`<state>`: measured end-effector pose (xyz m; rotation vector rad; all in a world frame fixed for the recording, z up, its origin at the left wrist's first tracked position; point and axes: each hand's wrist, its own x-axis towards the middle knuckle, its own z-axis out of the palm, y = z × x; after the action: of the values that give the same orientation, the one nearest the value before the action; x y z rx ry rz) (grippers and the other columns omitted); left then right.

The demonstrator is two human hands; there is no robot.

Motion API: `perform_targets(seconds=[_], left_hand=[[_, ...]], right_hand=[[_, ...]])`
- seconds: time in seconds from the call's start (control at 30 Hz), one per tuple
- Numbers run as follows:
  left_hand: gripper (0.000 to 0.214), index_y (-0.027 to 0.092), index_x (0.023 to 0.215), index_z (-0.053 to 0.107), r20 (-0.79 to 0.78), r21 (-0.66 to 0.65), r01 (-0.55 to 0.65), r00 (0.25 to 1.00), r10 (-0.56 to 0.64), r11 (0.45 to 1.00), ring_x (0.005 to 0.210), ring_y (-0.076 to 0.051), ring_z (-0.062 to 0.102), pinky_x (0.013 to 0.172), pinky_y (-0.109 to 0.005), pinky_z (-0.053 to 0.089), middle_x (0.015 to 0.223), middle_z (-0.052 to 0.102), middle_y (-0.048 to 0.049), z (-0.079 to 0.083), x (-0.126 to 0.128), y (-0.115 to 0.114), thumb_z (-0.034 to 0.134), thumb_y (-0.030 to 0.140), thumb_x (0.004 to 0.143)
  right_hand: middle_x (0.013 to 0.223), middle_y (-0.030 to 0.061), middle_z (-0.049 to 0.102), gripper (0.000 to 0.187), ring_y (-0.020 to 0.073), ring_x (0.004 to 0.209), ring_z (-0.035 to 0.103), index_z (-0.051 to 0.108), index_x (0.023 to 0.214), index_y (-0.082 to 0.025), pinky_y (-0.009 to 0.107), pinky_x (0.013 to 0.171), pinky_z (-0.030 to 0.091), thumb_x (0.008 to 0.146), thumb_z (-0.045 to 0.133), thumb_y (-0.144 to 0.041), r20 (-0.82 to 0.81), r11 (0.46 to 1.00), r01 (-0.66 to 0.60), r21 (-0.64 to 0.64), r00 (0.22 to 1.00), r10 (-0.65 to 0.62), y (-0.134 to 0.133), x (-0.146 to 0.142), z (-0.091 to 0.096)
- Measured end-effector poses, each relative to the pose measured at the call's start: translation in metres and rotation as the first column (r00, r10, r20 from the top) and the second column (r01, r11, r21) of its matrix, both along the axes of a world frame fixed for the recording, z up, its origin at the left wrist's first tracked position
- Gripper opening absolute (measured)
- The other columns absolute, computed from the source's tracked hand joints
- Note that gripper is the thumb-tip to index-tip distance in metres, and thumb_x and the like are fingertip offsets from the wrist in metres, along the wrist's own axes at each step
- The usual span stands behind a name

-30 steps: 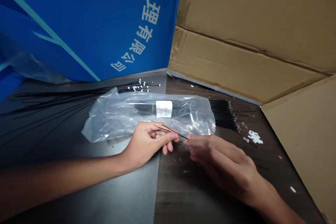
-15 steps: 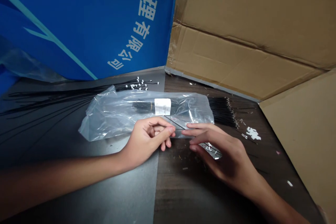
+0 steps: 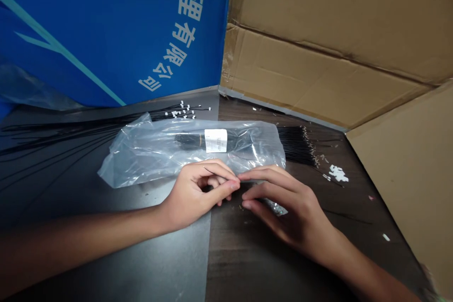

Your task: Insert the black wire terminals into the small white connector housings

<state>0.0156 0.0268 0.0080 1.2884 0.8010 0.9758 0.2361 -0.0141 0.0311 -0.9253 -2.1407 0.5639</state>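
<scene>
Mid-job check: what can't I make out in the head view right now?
All in the head view:
- Thin black wire: the pinched part is hidden by the left hand's fingers.
- Shiny item: mostly hidden by the right hand.
- White label: print too small to read.
- Loose black wires: some cut off by the left edge.
- Banner lettering: cut off by the top edge.

on the worktop (image 3: 247, 264), a bag (image 3: 138, 160) lies behind the left hand (image 3: 189, 193) and right hand (image 3: 293, 203). a wire bundle (image 3: 295, 144) sticks out of its right end, small pieces (image 3: 339, 173) lie farther right, and loose wires (image 3: 85, 124) stretch leftward from behind it.
</scene>
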Motion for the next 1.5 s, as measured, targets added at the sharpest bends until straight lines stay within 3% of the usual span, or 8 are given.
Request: perform_targets(seconds=[0.17,0.43,0.67,0.83,0.97,1.13,1.3,1.5], left_hand=[[0.012,0.013,0.087,0.085,0.099,-0.174,0.092,0.992,-0.076,0.98,0.057,-0.009,0.071,0.057,-0.015,0.06,0.078,0.078,-0.0046,-0.004,0.0,-0.003,0.092,0.022,0.082],[0.026,0.013,0.097,0.086,0.288,-0.439,0.337,0.931,-0.225,0.833,0.08,-0.014,0.081,0.077,-0.017,0.063,0.087,0.086,-0.0099,-0.01,-0.001,-0.006,0.095,0.032,0.082],[0.01,0.016,0.082,0.087,0.326,-0.392,0.43,0.892,-0.314,0.814,0.077,-0.012,0.076,0.074,-0.017,0.059,0.085,0.081,-0.0062,-0.01,-0.001,0.001,0.096,0.02,0.078],[0.011,0.015,0.082,0.087,0.306,-0.408,0.463,0.881,-0.361,0.787,0.075,-0.012,0.075,0.072,-0.018,0.058,0.085,0.081,-0.0062,-0.011,-0.002,0.001,0.096,0.014,0.076],[0.012,0.013,0.081,0.084,0.326,-0.438,0.478,0.874,-0.36,0.762,0.071,-0.01,0.074,0.069,-0.016,0.058,0.08,0.08,-0.0054,-0.011,-0.002,0.0,0.095,0.015,0.078],[0.02,0.016,0.095,0.086,0.328,-0.441,0.434,0.893,-0.309,0.786,0.069,-0.009,0.073,0.067,-0.016,0.06,0.078,0.08,-0.0044,-0.009,0.0,-0.001,0.095,0.028,0.081],[0.019,0.018,0.097,0.088,0.281,-0.402,0.382,0.916,-0.285,0.832,0.071,-0.011,0.075,0.067,-0.016,0.06,0.08,0.081,-0.0059,-0.01,0.0,-0.001,0.093,0.031,0.085],[0.022,0.016,0.094,0.087,0.327,-0.456,0.4,0.906,-0.268,0.795,0.069,-0.014,0.077,0.063,-0.018,0.06,0.079,0.08,-0.0066,-0.008,0.001,-0.001,0.097,0.027,0.079]], right_hand=[[0.096,0.005,0.076,0.012,0.0142,0.084,0.075,0.079,0.101,-0.017,0.025,0.077,0.062,0.096,0.076,-0.007,-0.174,0.993,0.043,-0.11,0.983,-0.062,-0.006,-0.009,0.0],[0.087,0.0055,0.072,0.012,0.0139,0.075,0.069,0.082,0.1,-0.012,0.026,0.068,0.057,0.093,0.078,-0.003,-0.13,0.992,0.09,0.085,0.988,-0.078,-0.007,-0.004,-0.002],[0.094,0.0069,0.079,0.027,0.0151,0.081,0.075,0.078,0.109,-0.013,0.026,0.071,0.062,0.085,0.089,-0.006,-0.267,0.999,0.045,-0.03,0.962,-0.052,-0.009,-0.001,0.0],[0.094,0.0041,0.079,0.033,0.0163,0.081,0.075,0.076,0.112,-0.017,0.029,0.072,0.063,0.083,0.092,-0.011,-0.233,0.997,0.016,-0.072,0.972,-0.032,-0.009,0.002,0.004],[0.098,0.0064,0.078,0.038,0.0165,0.086,0.076,0.075,0.116,-0.013,0.028,0.077,0.063,0.083,0.093,-0.014,-0.204,0.998,-0.015,-0.063,0.979,0.002,-0.011,0.004,0.006],[0.099,0.0049,0.08,0.02,0.0136,0.088,0.076,0.076,0.113,-0.015,0.023,0.079,0.062,0.094,0.081,-0.01,-0.178,0.99,0.102,-0.093,0.977,-0.117,-0.011,0.005,0.008],[0.096,0.0029,0.081,0.03,0.0136,0.084,0.077,0.076,0.116,-0.021,0.024,0.076,0.061,0.101,0.059,-0.001,-0.089,0.977,0.198,-0.078,0.975,-0.205,-0.009,0.01,0.011],[0.088,-0.0001,0.079,0.031,0.0135,0.078,0.077,0.068,0.13,-0.024,0.023,0.075,0.063,0.103,0.06,-0.012,-0.111,0.921,0.284,-0.265,0.94,-0.322,-0.015,0.01,0.015]])
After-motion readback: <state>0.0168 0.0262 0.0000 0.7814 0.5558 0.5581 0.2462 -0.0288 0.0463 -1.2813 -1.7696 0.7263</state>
